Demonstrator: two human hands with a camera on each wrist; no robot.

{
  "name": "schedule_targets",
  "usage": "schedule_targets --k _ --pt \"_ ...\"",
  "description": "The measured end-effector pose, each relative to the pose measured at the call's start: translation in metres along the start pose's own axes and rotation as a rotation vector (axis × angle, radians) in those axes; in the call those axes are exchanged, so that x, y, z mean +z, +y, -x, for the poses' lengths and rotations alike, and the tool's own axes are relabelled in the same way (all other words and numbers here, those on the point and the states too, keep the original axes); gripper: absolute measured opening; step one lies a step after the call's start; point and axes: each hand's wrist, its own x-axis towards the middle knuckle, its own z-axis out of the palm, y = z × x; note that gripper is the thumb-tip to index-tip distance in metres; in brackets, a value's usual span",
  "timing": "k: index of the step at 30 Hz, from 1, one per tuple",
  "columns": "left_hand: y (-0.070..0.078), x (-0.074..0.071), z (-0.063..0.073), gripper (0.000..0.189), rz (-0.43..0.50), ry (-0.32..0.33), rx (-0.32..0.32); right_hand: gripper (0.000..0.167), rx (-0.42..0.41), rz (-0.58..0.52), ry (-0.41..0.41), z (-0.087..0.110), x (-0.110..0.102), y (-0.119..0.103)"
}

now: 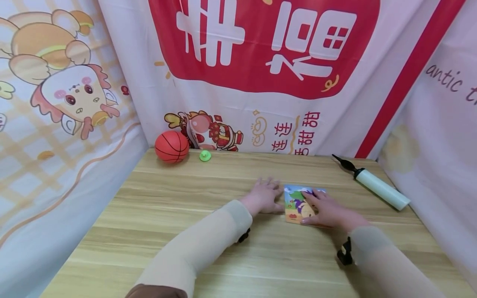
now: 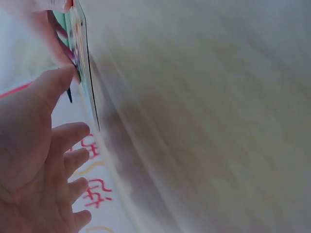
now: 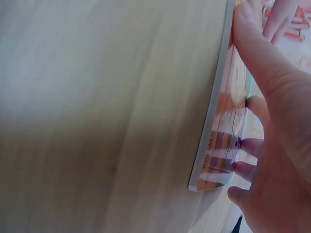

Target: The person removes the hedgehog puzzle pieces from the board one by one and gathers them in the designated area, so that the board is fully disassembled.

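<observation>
A thin square board [image 1: 291,203] with a colourful cartoon picture lies flat on the wooden table. My right hand [image 1: 328,210] rests on its right part, fingers spread and fingertips touching the picture. In the right wrist view, the thumb of the right hand [image 3: 279,111] is at the near edge of the board [image 3: 224,136], and thin lines run across the printed face. My left hand [image 1: 263,196] lies just left of the board with its fingers apart. From the left wrist, the left hand [image 2: 36,141] has its thumb close to the board's edge and an empty palm.
At the back left sit a small red basketball [image 1: 172,147] and a green toy duck [image 1: 205,155]. A pale blue hand pump [image 1: 381,189] with a black nozzle lies at the right. Printed cloth [image 1: 261,91] hangs along the back and sides of the table [image 1: 268,260].
</observation>
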Motion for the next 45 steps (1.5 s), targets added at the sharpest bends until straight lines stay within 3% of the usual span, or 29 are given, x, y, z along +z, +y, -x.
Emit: schedule_targets --k 5,13,24,31,38,45 --pt "-0.018 0.009 -0.011 0.067 0.028 0.041 -0.056 0.107 -0.054 -0.003 0.010 -0.015 0.004 -0.029" --pt "-0.037 0.004 -0.009 0.063 0.173 0.078 -0.142 0.109 -0.056 -0.021 0.002 -0.030 0.008 -0.057" --pt "-0.043 -0.001 -0.011 0.058 0.456 0.064 -0.227 0.118 0.011 0.005 -0.061 -0.038 0.000 -0.079" --pt "-0.045 0.000 -0.015 0.056 0.544 0.016 -0.320 0.120 0.045 0.035 -0.097 -0.042 -0.003 -0.091" --pt "-0.045 -0.006 -0.007 0.051 0.582 0.024 -0.336 0.119 0.055 0.019 -0.110 -0.044 -0.001 -0.094" --pt "-0.047 -0.003 -0.004 0.044 0.698 0.071 -0.304 0.120 0.074 0.003 -0.120 -0.045 0.001 -0.092"
